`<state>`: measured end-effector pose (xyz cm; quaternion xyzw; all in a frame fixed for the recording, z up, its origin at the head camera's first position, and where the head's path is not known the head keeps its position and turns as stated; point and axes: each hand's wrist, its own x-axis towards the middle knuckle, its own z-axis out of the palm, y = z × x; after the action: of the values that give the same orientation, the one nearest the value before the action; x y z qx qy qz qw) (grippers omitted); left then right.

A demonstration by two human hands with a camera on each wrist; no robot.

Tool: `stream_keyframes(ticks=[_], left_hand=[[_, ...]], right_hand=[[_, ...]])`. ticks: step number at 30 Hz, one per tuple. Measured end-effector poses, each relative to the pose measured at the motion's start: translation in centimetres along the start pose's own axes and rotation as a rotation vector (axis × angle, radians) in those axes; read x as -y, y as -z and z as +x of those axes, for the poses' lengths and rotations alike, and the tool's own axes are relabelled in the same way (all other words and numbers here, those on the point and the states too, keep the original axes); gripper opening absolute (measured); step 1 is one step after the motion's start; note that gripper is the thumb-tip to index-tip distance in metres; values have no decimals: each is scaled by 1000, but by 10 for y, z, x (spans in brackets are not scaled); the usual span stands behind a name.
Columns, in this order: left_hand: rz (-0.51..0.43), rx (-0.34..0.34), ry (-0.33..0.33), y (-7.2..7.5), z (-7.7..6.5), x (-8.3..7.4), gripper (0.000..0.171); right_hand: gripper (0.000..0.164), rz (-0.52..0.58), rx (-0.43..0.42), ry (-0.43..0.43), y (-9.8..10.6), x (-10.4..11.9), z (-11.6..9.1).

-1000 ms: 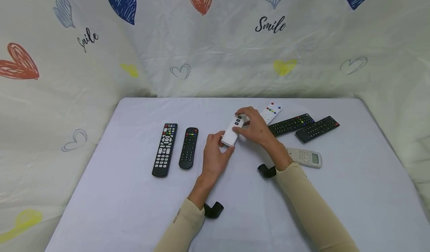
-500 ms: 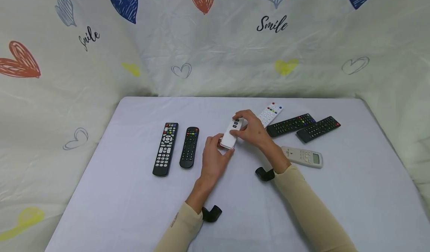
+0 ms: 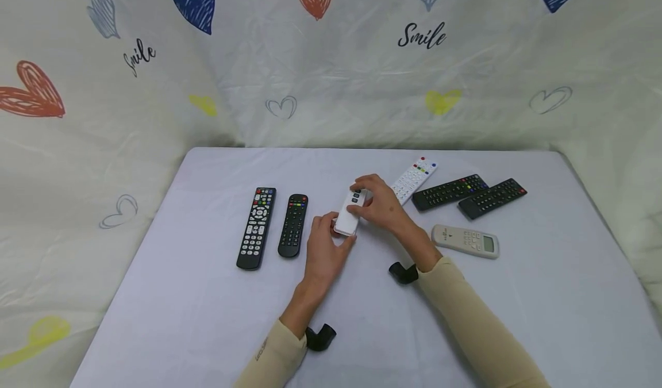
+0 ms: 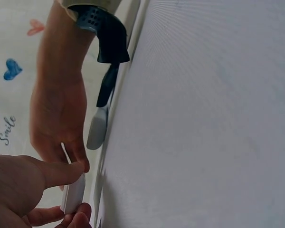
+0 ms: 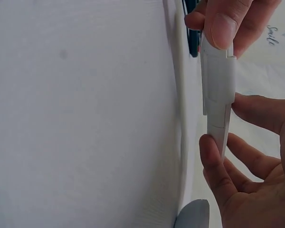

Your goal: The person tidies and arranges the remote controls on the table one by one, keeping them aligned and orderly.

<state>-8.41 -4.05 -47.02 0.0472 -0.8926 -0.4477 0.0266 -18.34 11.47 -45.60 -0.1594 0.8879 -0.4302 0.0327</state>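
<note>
Both hands hold a small white remote control (image 3: 347, 219) over the middle of the table, its few dark buttons toward the far end. My left hand (image 3: 324, 254) pinches its near end between thumb and fingers. The thumb and fingers of my right hand (image 3: 384, 206) grip the far part, partly covering the buttons. From the side, in the right wrist view, the white remote (image 5: 217, 88) has a stepped cover piece (image 5: 231, 80) along one face. Beyond my right hand lies a white remote with coloured buttons (image 3: 414, 179).
Two black remotes, one long (image 3: 256, 227) and one shorter (image 3: 293, 226), lie left of my hands. Right of them are two more black remotes (image 3: 450, 191) (image 3: 492, 198), one against the other. A beige remote with a small screen (image 3: 465, 241) lies near my right wrist.
Both hands have drawn the white remote slightly toward me and to the left, keeping their hold. The beige remote shows more fully now. The other remotes lie as before.
</note>
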Motion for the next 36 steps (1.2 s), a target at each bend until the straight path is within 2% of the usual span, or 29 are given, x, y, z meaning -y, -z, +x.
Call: stream_keyframes(ticks=[10,17,23,31,36], left_hand=[[24,-8,33,3,-10,1,62],[6,-8,64,4,-17,2,62],[-6,-16,73,7,-21,2,67],[28,-49,60,8,-27,6,63],[25,-51,80,10,-30,6,61]], right_hand=[[45,5,31,11,-8,3,-3],[43,10,58,20,-14,7,-3],[41,-13,88,7,-18,14,-3],[39,-21,130,24,-23,19,-3],[41,-29,143,42,-27,21,-3]])
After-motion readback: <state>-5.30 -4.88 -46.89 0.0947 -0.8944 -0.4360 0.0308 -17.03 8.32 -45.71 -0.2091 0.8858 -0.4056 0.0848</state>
